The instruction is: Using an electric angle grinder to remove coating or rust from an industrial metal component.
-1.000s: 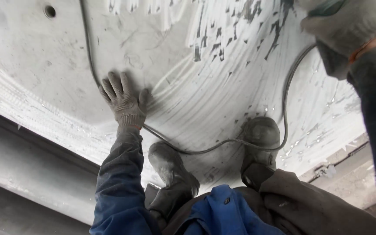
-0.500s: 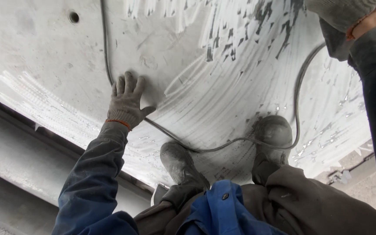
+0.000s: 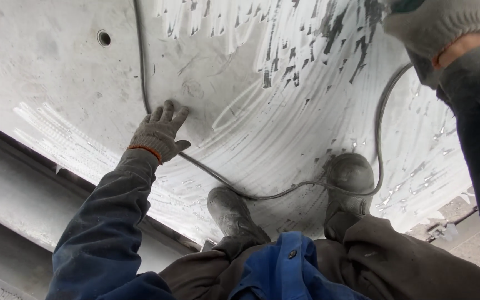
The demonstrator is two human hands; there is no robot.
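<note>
A: One big curved metal sheet fills nearly everything under you, pale grey and covered in bright sanded streaks with darker patches near the top. You stand on it in two dusty boots: the left boot and the right boot, a little apart.

B: And the dark line running across it?

A: That is a cable. It comes down from the top edge, passes just beside your left hand, curves along the sheet in front of the boots, loops round the right boot and climbs towards your right hand.

B: What is my left hand doing?

A: Your left hand, in a grey knit glove with an orange cuff, lies flat on the sheet. The fingers are spread wide and straight, the palm pressed down, and it grips nothing. The cable runs by the heel of the palm; I cannot tell if they touch.

B: And the right?

A: Your right hand sits at the top corner, gloved the same way, curled round a dark tool that is mostly hidden and cut off by the frame edge. A small round hole shows in the sheet at upper left.
</note>
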